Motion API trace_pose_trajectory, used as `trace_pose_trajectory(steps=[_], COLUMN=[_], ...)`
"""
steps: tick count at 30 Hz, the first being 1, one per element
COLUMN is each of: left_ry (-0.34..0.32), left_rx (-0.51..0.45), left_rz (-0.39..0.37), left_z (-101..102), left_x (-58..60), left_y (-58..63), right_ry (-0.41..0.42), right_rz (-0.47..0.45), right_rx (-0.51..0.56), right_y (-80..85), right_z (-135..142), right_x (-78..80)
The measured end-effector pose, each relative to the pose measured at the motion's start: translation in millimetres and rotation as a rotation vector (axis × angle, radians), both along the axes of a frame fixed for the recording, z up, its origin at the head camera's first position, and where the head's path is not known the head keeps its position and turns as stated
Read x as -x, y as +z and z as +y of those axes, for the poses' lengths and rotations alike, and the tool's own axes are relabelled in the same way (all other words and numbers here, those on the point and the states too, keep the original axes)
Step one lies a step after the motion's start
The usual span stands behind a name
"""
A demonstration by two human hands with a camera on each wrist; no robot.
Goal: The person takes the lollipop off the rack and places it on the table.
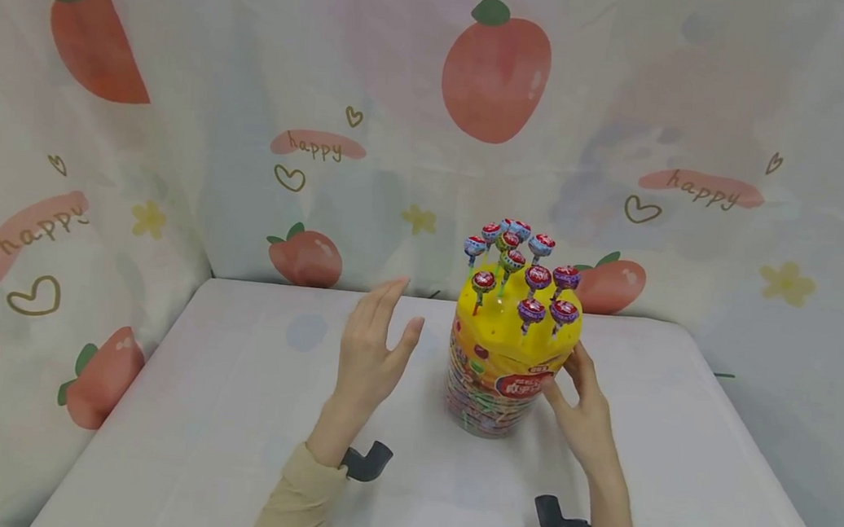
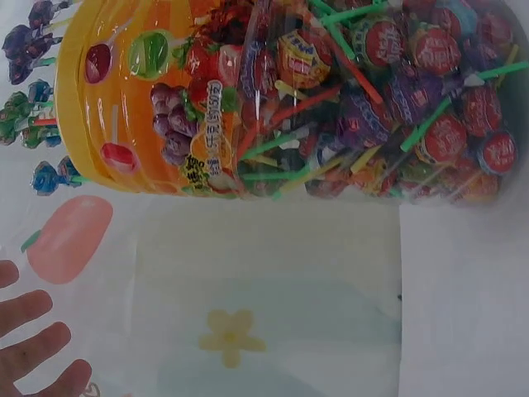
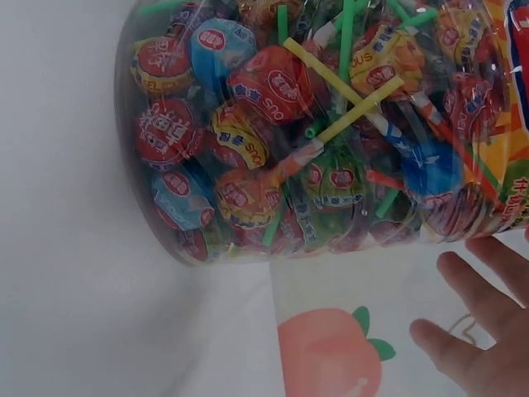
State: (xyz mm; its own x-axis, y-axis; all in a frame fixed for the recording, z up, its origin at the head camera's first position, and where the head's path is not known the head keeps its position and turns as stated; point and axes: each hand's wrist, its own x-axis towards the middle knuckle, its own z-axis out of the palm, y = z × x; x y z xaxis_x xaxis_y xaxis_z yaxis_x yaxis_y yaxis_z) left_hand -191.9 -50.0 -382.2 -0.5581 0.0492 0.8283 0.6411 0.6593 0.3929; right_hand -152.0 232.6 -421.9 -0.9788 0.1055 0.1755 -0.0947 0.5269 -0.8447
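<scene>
A clear plastic jar point(image 1: 465, 409) full of wrapped lollipops stands upright on the white table, with a yellow lid point(image 1: 498, 326). Several lollipops point(image 1: 537, 276) stick up out of the lid by their sticks. My right hand point(image 1: 588, 414) is at the jar's right side, thumb by the front label and relaxed fingers along the side. In the right wrist view its spread fingers point(image 3: 463, 281) lie close to the jar wall. To the left of the jar, my left hand point(image 1: 370, 350) is raised with fingers extended, apart from it and holding nothing; the left wrist view shows its fingertips point(image 2: 50, 339).
The table point(image 1: 220, 413) has a white cover. Behind it and at the sides hangs a cloth backdrop point(image 1: 406, 66) printed with fruit, hearts and flowers. Black curved pieces point(image 1: 367, 461) sit at both wrists.
</scene>
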Motion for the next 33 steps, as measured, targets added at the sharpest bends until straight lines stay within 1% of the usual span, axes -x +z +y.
trace_pose_trajectory(steps=[4,7,11,17,20,25,28,33], left_ry=[-0.027,-0.048,-0.098,-0.196,-0.256,-0.338,-0.37,-0.422], left_rx=[-0.017,-0.036,-0.085,-0.176,-0.226,-0.287,-0.31,-0.363], left_rz=[0.015,0.014,-0.008,-0.033,-0.03,-0.019,-0.025,-0.056], left_z=[11,18,27,40,45,52,56,62], left_x=[2.3,4.2,6.4,10.2,11.9,12.4,11.6,11.8], left_y=[4.7,6.9,10.2,16.6,19.4,24.9,28.4,30.4], right_ry=[0.006,0.009,0.003,-0.021,-0.032,-0.04,-0.045,-0.051], right_rz=[0.042,0.049,0.054,0.064,0.059,0.059,0.068,0.091], right_rx=[0.034,0.066,0.097,0.104,0.11,0.127,0.126,0.122], right_y=[-3.8,-5.3,-5.9,-6.1,-8.3,-10.9,-10.7,-8.6], right_z=[-1,-3,-4,-5,-5,-5,-5,-6], right_x=[0.6,0.7,0.3,-0.2,0.0,0.4,0.8,1.1])
